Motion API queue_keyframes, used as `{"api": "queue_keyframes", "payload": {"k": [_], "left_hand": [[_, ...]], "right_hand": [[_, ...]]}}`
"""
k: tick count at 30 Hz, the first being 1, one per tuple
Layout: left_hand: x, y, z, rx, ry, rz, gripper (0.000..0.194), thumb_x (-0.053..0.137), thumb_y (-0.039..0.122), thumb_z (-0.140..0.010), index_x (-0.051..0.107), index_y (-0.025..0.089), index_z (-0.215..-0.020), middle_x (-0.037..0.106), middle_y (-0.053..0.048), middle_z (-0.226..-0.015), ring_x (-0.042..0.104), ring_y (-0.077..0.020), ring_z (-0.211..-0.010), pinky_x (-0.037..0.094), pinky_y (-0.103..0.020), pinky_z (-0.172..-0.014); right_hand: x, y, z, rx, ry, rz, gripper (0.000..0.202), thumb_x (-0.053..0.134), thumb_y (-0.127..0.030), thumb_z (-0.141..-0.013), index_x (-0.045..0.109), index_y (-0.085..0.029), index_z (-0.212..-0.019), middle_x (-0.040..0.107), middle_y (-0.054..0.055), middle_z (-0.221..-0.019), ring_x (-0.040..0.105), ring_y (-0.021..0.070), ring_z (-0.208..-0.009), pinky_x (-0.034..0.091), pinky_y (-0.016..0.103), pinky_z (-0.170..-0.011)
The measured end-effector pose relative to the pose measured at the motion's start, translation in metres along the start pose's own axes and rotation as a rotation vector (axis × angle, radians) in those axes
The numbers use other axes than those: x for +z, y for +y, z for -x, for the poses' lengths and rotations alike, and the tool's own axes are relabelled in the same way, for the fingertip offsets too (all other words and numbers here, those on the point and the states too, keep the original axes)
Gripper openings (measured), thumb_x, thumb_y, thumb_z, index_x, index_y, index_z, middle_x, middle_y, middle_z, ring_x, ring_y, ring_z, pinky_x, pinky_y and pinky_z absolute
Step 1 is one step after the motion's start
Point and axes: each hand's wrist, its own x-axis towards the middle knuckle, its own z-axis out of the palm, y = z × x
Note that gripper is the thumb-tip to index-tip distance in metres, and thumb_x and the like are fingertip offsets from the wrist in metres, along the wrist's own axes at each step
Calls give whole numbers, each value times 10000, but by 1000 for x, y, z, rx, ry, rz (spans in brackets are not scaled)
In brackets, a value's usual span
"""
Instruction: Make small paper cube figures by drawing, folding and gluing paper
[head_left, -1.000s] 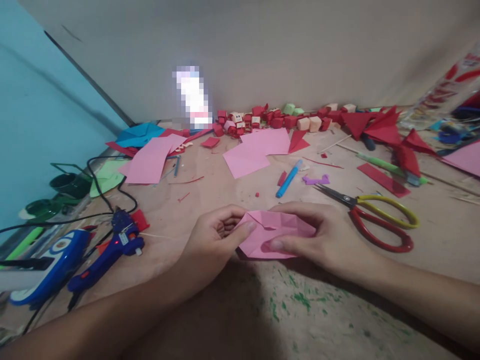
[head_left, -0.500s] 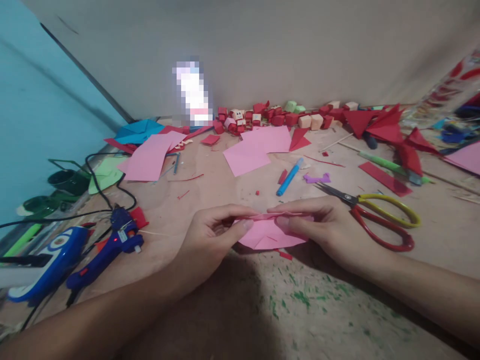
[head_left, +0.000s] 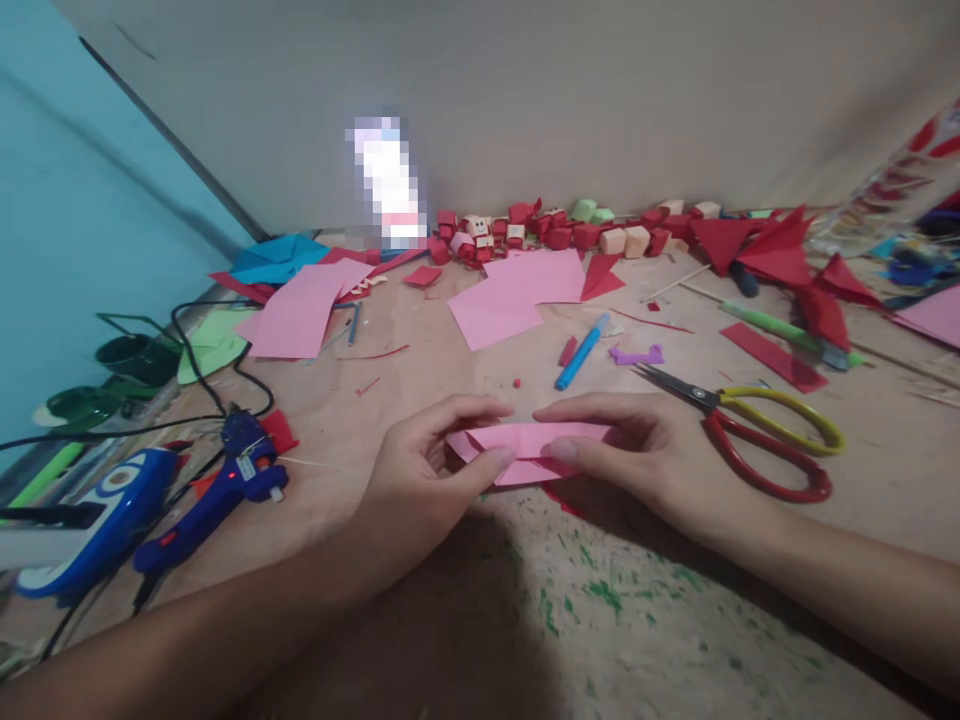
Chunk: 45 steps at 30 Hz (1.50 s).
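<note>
A folded piece of pink paper (head_left: pixel 529 437) is held low over the table between both hands. My left hand (head_left: pixel 435 460) grips its left end, the thumb pressed on the near face and the fingers curled behind. On the other end my right hand (head_left: pixel 637 440) has the same hold, thumb in front. Folds run across the paper, and a flap shows near the thumbs. Just beyond my right hand lie scissors (head_left: pixel 701 397) with one yellow and one red handle. A blue marker (head_left: pixel 583 353) and a purple paper scrap (head_left: pixel 637 355) rest past the fingertips.
On the left lie a blue glue gun (head_left: pixel 217 490) with a lit red light, its black cable and a blue-white tool (head_left: pixel 105 520). Pink sheets (head_left: pixel 495 305) and red paper pieces spread across the back. Small paper cubes (head_left: pixel 559 237) and a bright, pixelated phone-like screen (head_left: pixel 390 180) line the wall.
The pink paper has tilted and shifted slightly left, so more of its folded flap shows. My fingertips have lifted a little off its far edge, while both thumbs stay on it.
</note>
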Motion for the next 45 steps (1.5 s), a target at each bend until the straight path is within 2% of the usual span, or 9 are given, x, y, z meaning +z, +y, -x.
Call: {"api": "queue_keyframes", "payload": {"k": [7, 12, 19, 23, 27, 30, 33, 36, 45], "left_hand": [[-2, 4, -2, -60, -94, 10, 111, 727, 276, -828, 767, 183, -875, 731, 2, -795, 634, -124, -701, 487, -186, -609], [-3, 6, -3, -27, -42, -84, 178, 686, 289, -859, 769, 169, -758, 707, -7, -707, 597, -132, -652, 455, -206, -578], [-7, 0, -1, -62, -2, -2, 222, 694, 315, -873, 749, 159, -724, 657, -3, -669, 554, -129, -644, 424, -219, -578], [-7, 3, -1, -35, -54, -96, 198, 680, 279, -863, 741, 155, -721, 676, -15, -696, 571, -140, -669, 430, -225, -592], [-4, 5, -2, -2, -150, -205, 153, 698, 265, -851, 746, 165, -747, 694, -12, -715, 571, -137, -655, 425, -229, -585], [-2, 6, 0, 15, -129, -174, 168, 697, 262, -854, 745, 171, -721, 699, -10, -694, 581, -137, -637, 437, -231, -573], [0, 10, 3, 18, 31, -76, 145, 719, 260, -824, 742, 171, -712, 704, -6, -679, 601, -140, -624, 465, -228, -560], [4, 12, 5, 22, 108, -9, 130, 712, 247, -817, 733, 168, -716, 709, -8, -706, 622, -143, -662, 496, -227, -596], [13, -1, 7, -87, -112, 77, 215, 671, 235, -860, 531, 218, -1023, 603, 57, -693, 509, -94, -585, 370, -205, -549]], "right_hand": [[0, 3, -1, 54, -21, -70, 139, 745, -321, -850, 820, -216, -900, 795, 23, -874, 706, 191, -778, 521, 272, -675], [1, 3, -2, 70, -8, -110, 112, 766, -313, -835, 826, -221, -859, 786, 17, -850, 674, 161, -742, 501, 249, -652], [8, 5, 1, 363, 8, -586, 189, 843, -348, -729, 753, -184, -757, 581, -23, -487, 457, 85, -361, 295, 203, -346], [4, 1, -1, 242, 77, -361, 192, 823, -342, -746, 754, -173, -685, 622, -4, -547, 510, 102, -453, 366, 220, -408], [1, 4, -1, 81, 27, -117, 135, 791, -294, -788, 785, -183, -711, 691, 12, -678, 546, 121, -602, 401, 231, -521], [2, 8, 2, 101, 17, -250, 127, 790, -315, -811, 774, -195, -775, 678, 0, -693, 546, 119, -606, 403, 229, -530], [4, 7, 5, 43, -46, -479, 148, 749, -354, -864, 740, -208, -843, 682, -1, -747, 605, 137, -658, 473, 240, -589], [5, 0, 5, -56, -133, -407, 162, 789, -341, -829, 747, -198, -894, 719, 18, -811, 665, 174, -779, 532, 261, -696], [10, 6, 6, 64, -16, -465, 220, 777, -384, -829, 708, -193, -747, 606, -25, -648, 522, 113, -559, 432, 225, -531]]}}
